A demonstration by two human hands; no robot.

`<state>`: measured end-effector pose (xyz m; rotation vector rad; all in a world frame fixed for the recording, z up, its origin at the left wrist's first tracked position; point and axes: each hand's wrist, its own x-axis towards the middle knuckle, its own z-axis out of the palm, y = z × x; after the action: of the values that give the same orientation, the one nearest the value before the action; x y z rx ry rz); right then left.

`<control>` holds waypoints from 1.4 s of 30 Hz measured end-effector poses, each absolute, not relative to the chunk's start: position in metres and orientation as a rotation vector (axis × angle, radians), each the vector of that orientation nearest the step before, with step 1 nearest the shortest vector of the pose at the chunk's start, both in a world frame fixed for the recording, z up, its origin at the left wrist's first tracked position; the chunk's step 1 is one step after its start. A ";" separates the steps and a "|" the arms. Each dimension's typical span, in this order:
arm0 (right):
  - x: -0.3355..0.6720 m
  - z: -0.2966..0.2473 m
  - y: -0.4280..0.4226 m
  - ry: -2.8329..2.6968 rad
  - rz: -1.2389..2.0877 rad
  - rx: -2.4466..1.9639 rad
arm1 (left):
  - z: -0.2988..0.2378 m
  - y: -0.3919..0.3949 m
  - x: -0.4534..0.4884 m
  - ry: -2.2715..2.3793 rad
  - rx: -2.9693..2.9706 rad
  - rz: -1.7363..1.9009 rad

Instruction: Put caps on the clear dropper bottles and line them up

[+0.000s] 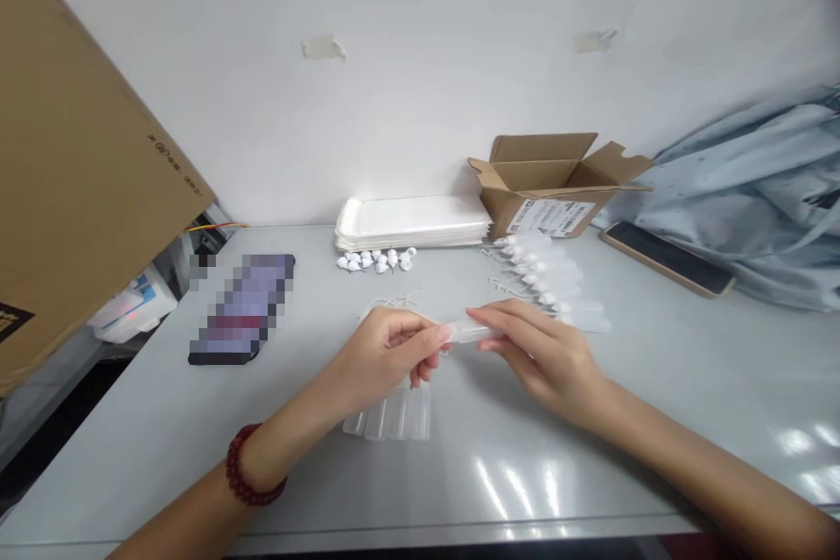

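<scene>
My left hand (387, 359) and my right hand (535, 354) meet over the middle of the grey table (656, 385), both pinching one small clear plastic tube (473, 332) between their fingertips. The left fingers grip its left end, the right fingers its body. Under my left hand lie several empty clear tubes (394, 416) side by side. Behind my right hand a row of capped tubes (548, 280) runs diagonally. A cluster of small white caps (376, 260) lies farther back.
A stack of white trays (412, 223) and an open cardboard box (555, 184) stand at the wall. One phone (666, 258) lies at right beside blue cloth (754, 192), another dark device (242, 308) at left. A large cardboard box (72, 166) looms at left.
</scene>
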<state>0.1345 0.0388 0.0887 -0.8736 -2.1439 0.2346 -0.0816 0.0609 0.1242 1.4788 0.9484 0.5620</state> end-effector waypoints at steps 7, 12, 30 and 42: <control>0.134 0.095 0.039 -2.091 0.473 -1.012 | 0.120 0.057 -0.084 0.982 1.820 0.635; 0.133 0.102 0.036 -2.036 0.619 -1.133 | 0.119 0.060 -0.085 0.972 1.913 0.687; 0.134 0.102 0.033 -2.035 0.489 -1.069 | 0.115 0.054 -0.079 0.940 1.662 0.636; 0.133 0.111 0.038 -1.687 1.222 -1.310 | 0.107 0.054 -0.076 0.991 2.130 0.741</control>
<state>0.1331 0.0379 0.1111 -1.3097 -1.6870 1.2217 -0.0757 0.0536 0.1071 2.1299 0.9905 0.7409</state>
